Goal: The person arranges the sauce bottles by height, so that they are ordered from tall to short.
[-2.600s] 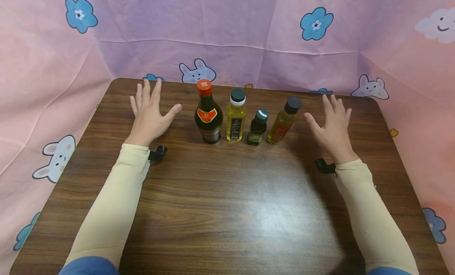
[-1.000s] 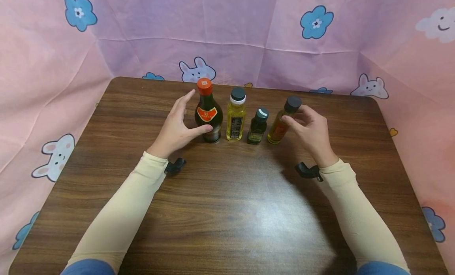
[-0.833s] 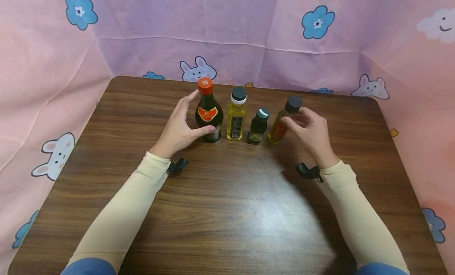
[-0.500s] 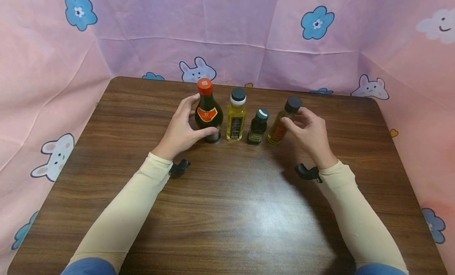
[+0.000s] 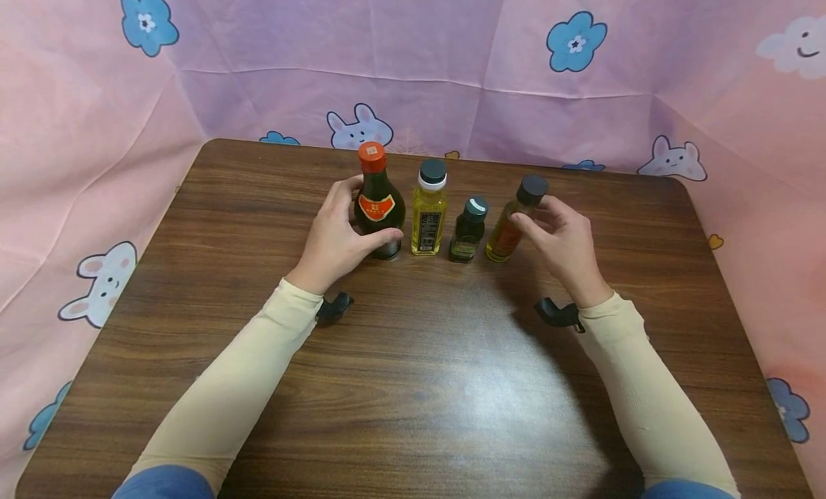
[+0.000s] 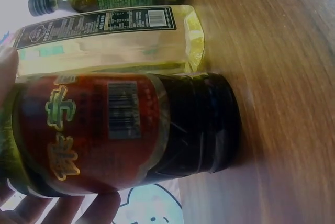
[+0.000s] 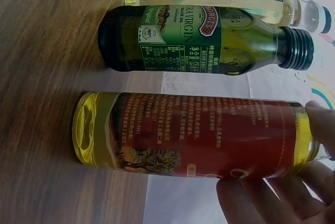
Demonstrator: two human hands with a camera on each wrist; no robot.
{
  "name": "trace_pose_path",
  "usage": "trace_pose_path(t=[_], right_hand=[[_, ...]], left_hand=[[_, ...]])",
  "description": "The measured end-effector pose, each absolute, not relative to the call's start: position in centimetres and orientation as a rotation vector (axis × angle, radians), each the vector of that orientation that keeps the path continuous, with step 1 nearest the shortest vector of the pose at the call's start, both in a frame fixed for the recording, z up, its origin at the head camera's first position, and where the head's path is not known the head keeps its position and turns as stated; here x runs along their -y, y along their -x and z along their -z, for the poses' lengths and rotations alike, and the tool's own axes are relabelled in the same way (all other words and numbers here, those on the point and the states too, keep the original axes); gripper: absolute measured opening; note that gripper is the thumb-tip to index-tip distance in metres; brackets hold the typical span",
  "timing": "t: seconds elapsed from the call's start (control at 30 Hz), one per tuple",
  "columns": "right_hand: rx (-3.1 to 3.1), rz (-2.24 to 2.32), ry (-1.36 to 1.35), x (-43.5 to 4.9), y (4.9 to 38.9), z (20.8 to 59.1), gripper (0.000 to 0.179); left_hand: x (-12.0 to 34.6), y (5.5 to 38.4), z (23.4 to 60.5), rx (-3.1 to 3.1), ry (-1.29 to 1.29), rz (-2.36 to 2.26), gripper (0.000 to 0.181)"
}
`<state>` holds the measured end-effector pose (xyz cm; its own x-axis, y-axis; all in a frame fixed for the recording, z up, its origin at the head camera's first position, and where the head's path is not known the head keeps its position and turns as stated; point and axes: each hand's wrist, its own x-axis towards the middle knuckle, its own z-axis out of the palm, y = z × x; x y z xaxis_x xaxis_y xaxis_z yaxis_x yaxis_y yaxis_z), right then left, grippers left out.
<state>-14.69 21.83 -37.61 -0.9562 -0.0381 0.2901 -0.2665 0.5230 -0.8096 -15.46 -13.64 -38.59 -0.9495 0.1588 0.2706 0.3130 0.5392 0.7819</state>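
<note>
My left hand point(image 5: 332, 244) is round a dark sauce bottle point(image 5: 377, 206) with a red cap, thumb across its front and fingers behind. In the left wrist view that bottle point(image 6: 94, 130) shows a red label with a barcode. At the right end of the row, my right hand point(image 5: 568, 241) holds a slim oil bottle point(image 5: 506, 232) with a black cap, thumb and fingers near its neck. The right wrist view shows this oil bottle's point(image 7: 209, 137) red label and yellow oil, its base close to the tabletop.
Between the held bottles stand a square clear bottle of yellow oil point(image 5: 429, 219) and a small green olive oil bottle point(image 5: 467, 237), both upright. All are on a wooden table point(image 5: 413, 384). A pink printed cloth point(image 5: 426, 47) hangs behind and at the sides.
Both hands have come inward from the table's sides to the outer bottles. Lately the left hand has closed further round the sauce bottle, while the right has hardly moved. The bottles stay in place.
</note>
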Motion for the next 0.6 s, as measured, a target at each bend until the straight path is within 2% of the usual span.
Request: trace_pose_path(t=[0.6], right_hand=[[2.524,-1.377,-0.258,-21.86,14.57,37.76,0.029]], left_hand=[[13.01,14.76,38.22,2.599,0.287,1.440,0.094]])
